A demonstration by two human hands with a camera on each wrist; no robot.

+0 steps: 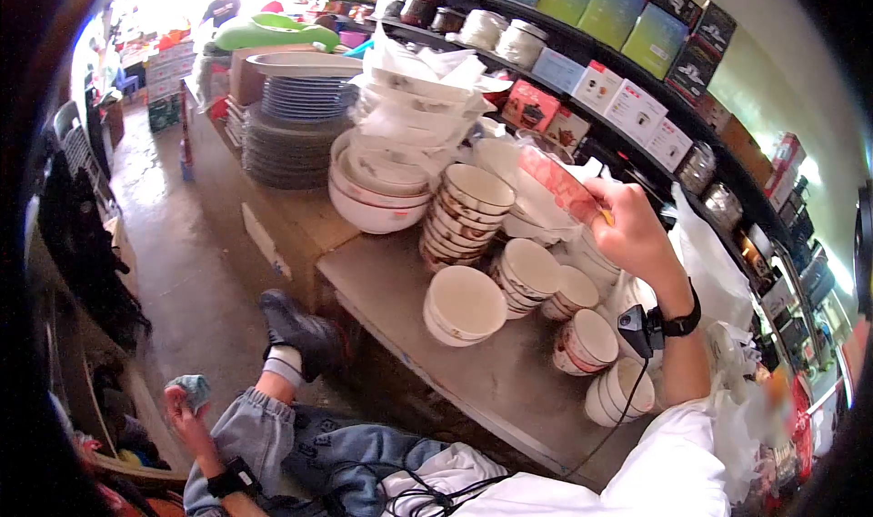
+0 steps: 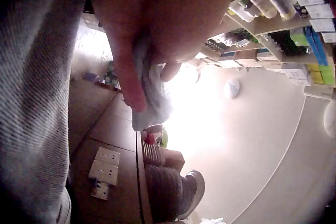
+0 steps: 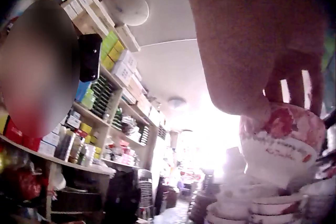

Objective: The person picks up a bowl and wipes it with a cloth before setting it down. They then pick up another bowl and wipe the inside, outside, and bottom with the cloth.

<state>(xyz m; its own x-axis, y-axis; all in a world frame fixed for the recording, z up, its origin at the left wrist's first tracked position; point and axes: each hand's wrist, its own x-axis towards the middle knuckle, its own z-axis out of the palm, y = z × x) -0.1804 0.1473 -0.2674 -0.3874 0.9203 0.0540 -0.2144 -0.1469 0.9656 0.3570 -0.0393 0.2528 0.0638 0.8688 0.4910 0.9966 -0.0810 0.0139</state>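
Observation:
My right hand (image 1: pixel 637 230) grips the rim of a bowl with a pink flowered pattern (image 1: pixel 553 180), raised and tilted over the stacks on the table. In the right wrist view the fingers wrap over the edge of the same bowl (image 3: pixel 283 137), and its lower part is white. Low on the left, beside the knee, my left hand (image 1: pixel 193 431) holds a crumpled grey-blue cloth (image 1: pixel 189 390). The left wrist view shows the cloth (image 2: pixel 153 103) pinched between thumb and fingers. Close under the right hand stand stacked small bowls (image 1: pixel 527 271) and a tall bowl stack (image 1: pixel 466 212).
A wooden table (image 1: pixel 391 312) carries a single front bowl stack (image 1: pixel 464 303), large white bowls (image 1: pixel 377 199) and piled plates (image 1: pixel 296 144). Shelves with boxes (image 1: pixel 627 108) line the back. White plastic wrapping (image 1: pixel 709 253) lies at the right. A cable (image 1: pixel 627 403) hangs from the right wrist.

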